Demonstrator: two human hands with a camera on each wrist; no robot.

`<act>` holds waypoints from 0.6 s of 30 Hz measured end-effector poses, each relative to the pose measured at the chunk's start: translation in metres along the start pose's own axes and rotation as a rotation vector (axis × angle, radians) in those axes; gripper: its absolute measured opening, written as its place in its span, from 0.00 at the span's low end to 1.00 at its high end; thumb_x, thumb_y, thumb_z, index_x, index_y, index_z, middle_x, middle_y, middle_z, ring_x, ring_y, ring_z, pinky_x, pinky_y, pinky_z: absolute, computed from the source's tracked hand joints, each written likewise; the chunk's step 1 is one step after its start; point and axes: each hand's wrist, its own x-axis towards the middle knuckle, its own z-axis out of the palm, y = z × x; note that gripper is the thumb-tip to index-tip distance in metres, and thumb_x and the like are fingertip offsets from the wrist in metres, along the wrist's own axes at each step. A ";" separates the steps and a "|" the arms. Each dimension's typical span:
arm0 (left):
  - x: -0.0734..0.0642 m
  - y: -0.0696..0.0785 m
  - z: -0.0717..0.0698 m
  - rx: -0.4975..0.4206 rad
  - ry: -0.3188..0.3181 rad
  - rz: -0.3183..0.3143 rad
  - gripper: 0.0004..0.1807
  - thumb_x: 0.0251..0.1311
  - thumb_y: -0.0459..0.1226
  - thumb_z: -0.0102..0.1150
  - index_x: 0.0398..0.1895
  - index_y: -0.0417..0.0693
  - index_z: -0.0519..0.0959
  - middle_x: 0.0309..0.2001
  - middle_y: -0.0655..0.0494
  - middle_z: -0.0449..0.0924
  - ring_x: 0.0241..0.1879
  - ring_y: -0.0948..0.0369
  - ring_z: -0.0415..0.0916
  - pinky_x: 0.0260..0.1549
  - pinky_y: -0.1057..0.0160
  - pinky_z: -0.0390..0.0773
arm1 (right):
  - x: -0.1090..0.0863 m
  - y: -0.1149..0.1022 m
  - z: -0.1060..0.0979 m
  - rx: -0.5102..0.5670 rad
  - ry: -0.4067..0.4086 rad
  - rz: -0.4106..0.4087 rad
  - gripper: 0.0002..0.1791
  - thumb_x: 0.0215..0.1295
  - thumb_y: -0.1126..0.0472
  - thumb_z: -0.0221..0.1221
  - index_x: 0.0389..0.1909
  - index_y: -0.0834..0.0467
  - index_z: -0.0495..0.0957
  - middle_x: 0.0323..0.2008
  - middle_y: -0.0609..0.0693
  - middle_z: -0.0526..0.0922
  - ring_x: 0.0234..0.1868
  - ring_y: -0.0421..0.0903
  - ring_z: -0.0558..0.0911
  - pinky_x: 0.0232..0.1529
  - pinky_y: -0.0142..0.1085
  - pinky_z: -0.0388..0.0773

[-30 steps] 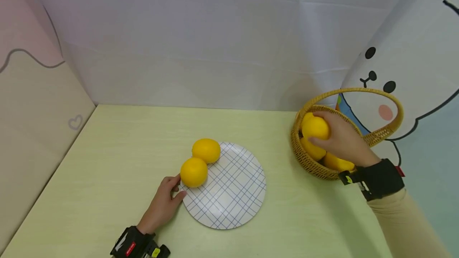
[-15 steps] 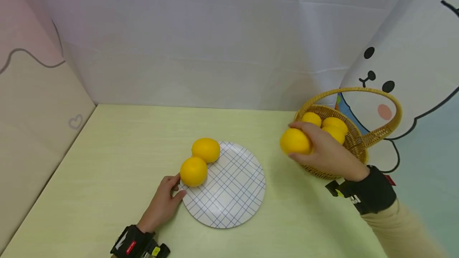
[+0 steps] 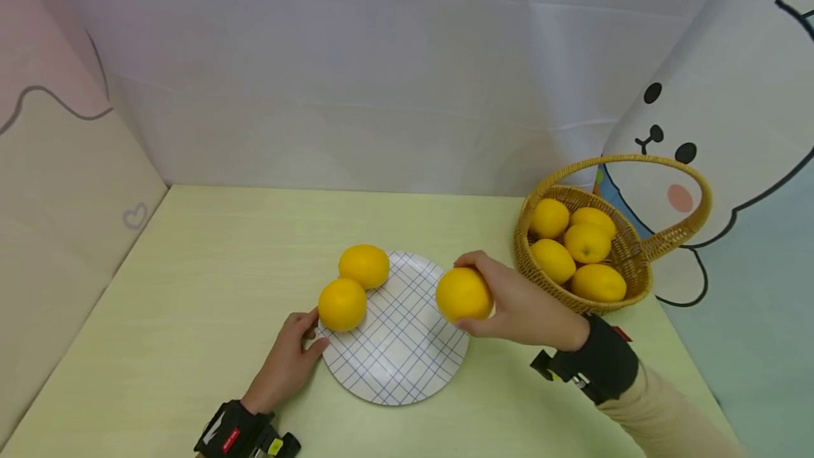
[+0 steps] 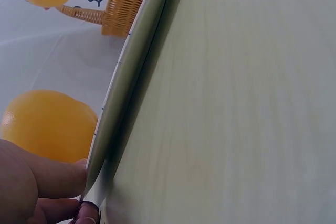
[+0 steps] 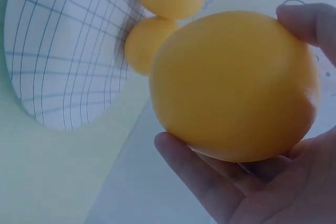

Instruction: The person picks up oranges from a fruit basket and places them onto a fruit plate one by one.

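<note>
My right hand [image 3: 521,306] grips a yellow lemon [image 3: 463,295] between thumb and fingers, above the right part of a round white plate [image 3: 407,366] with a blue grid pattern. In the right wrist view the held lemon [image 5: 236,87] fills the middle, fingers around its sides. Two more lemons lie at the plate's left edge: a front lemon [image 3: 342,304] and a rear lemon [image 3: 364,266], side by side. My left hand [image 3: 287,359] holds the plate's left rim; the left wrist view shows its fingers [image 4: 58,179] at the plate's edge [image 4: 123,85].
A wicker basket [image 3: 523,249] with a tall arched handle [image 3: 668,162] stands at the back right, holding several lemons [image 3: 588,243]. Pale wood-look tabletop [image 3: 242,246] surrounds the plate. A white cloth backdrop [image 3: 381,90] rises behind, with printed side panels.
My right hand has lifted the lemon out of the basket and carried it left, over the plate's right side. The left hand and the two lemons on the plate have stayed in place.
</note>
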 end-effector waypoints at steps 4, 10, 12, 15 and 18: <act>0.000 -0.001 0.000 -0.006 0.000 0.010 0.33 0.63 0.34 0.56 0.70 0.33 0.61 0.46 0.47 0.64 0.44 0.55 0.62 0.36 0.59 0.66 | 0.007 -0.006 0.020 0.056 -0.033 -0.027 0.40 0.46 0.51 0.70 0.60 0.54 0.63 0.51 0.42 0.72 0.45 0.39 0.74 0.50 0.36 0.74; 0.002 -0.002 -0.001 -0.013 -0.002 0.012 0.33 0.63 0.34 0.56 0.71 0.34 0.60 0.46 0.48 0.64 0.44 0.55 0.62 0.36 0.59 0.66 | 0.016 -0.013 0.048 0.118 -0.082 -0.063 0.41 0.46 0.51 0.70 0.61 0.53 0.63 0.53 0.41 0.70 0.49 0.38 0.73 0.53 0.36 0.73; 0.002 -0.002 -0.001 -0.014 -0.001 0.015 0.33 0.63 0.34 0.56 0.71 0.34 0.60 0.46 0.48 0.64 0.44 0.55 0.62 0.36 0.59 0.66 | 0.019 -0.014 0.057 0.131 -0.092 -0.078 0.40 0.46 0.50 0.70 0.61 0.53 0.64 0.54 0.41 0.69 0.50 0.39 0.72 0.53 0.35 0.73; 0.004 -0.003 0.000 -0.010 0.000 0.020 0.33 0.63 0.35 0.56 0.71 0.34 0.60 0.46 0.48 0.64 0.44 0.55 0.62 0.36 0.59 0.66 | 0.023 -0.017 0.071 0.136 -0.099 -0.092 0.39 0.46 0.49 0.70 0.60 0.52 0.66 0.54 0.42 0.68 0.50 0.39 0.72 0.51 0.34 0.73; 0.004 -0.003 -0.001 -0.006 -0.001 0.025 0.33 0.63 0.35 0.55 0.71 0.34 0.60 0.46 0.48 0.64 0.43 0.55 0.62 0.36 0.59 0.66 | 0.026 -0.020 0.083 0.144 -0.118 -0.089 0.37 0.47 0.48 0.69 0.59 0.51 0.68 0.54 0.44 0.68 0.49 0.41 0.73 0.50 0.34 0.74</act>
